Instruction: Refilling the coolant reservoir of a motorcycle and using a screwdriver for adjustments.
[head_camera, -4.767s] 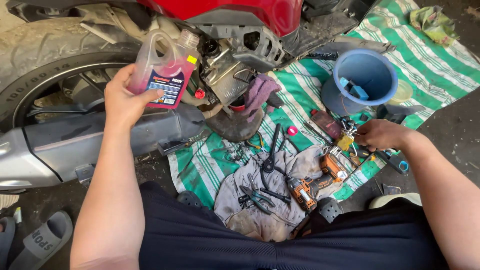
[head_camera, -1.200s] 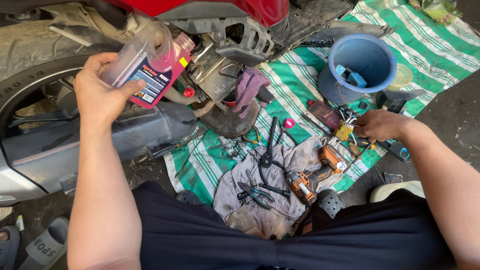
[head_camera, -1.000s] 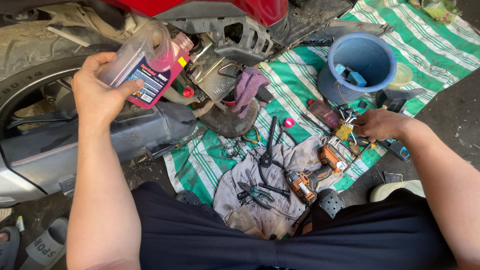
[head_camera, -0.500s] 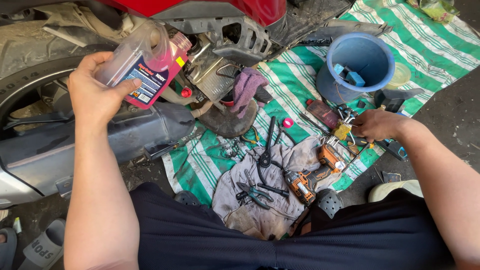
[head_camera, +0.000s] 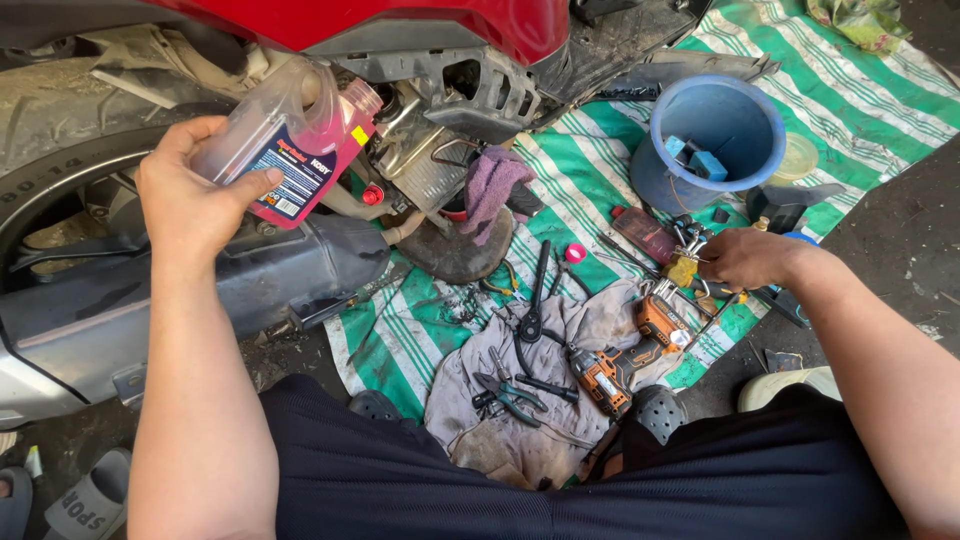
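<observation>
Upper left of the frame, the left hand (head_camera: 195, 195) is raised with its forearm running up from the bottom edge, fingers and thumb wrapped around a clear plastic bottle of pink fluid (head_camera: 290, 140). The bottle is tipped over, its neck pointing right and down toward the engine casing (head_camera: 440, 120) under the red bodywork (head_camera: 400, 25). At right centre, the right hand (head_camera: 745, 258) reaches out low over the green striped mat (head_camera: 600, 170), its fingers curled among a pile of small tools (head_camera: 690, 270); whether it grips one cannot be told.

Against the picture half a second ago, the bottle sits a little higher and closer to the casing, and the right hand lies at much the same spot by the pile.

One blue bucket (head_camera: 715, 140) stands at upper right. One orange power driver (head_camera: 625, 360) lies on one grey rag (head_camera: 560, 370) at lower centre, with two pairs of pliers: a long black pair (head_camera: 535, 300) and a smaller pair (head_camera: 510, 390). One purple cloth (head_camera: 495, 185) hangs by the engine. One small pink cap (head_camera: 575, 253) rests on the mat.
</observation>
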